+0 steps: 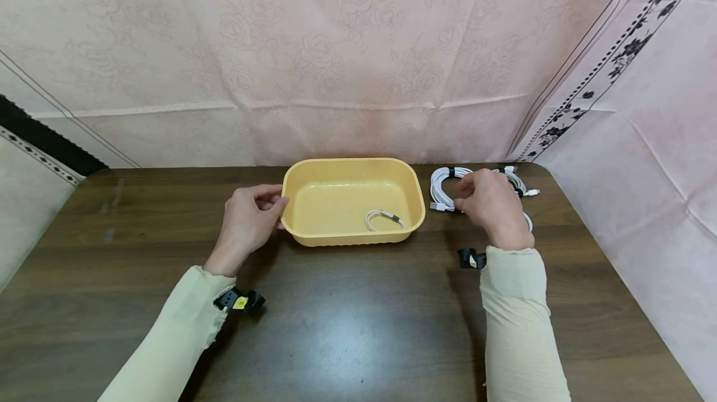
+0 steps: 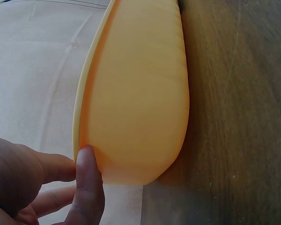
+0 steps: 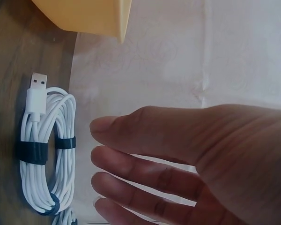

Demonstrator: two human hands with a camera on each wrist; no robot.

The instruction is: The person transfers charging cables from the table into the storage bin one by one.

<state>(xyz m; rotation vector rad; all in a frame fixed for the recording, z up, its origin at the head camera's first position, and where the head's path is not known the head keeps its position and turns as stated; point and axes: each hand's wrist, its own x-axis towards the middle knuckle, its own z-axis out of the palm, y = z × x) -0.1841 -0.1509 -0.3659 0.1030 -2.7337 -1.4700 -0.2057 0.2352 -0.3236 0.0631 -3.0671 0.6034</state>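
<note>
My left hand pinches the left rim of a yellow plastic basin standing on the table. In the left wrist view, thumb and fingers meet at the rim of the basin. Inside it lies a small coiled white cable with a dark tie. My right hand is to the right of the basin, over the white cable coils, and holds nothing. Beside its fingertips in the right wrist view is a coiled white USB cable bound with black straps, its plug pointing up in that view.
One white cable coil lies just right of the basin. Another coil lies beyond my right hand, and part of a further one shows beside the wrist. A pale patterned cloth hangs behind the brown table.
</note>
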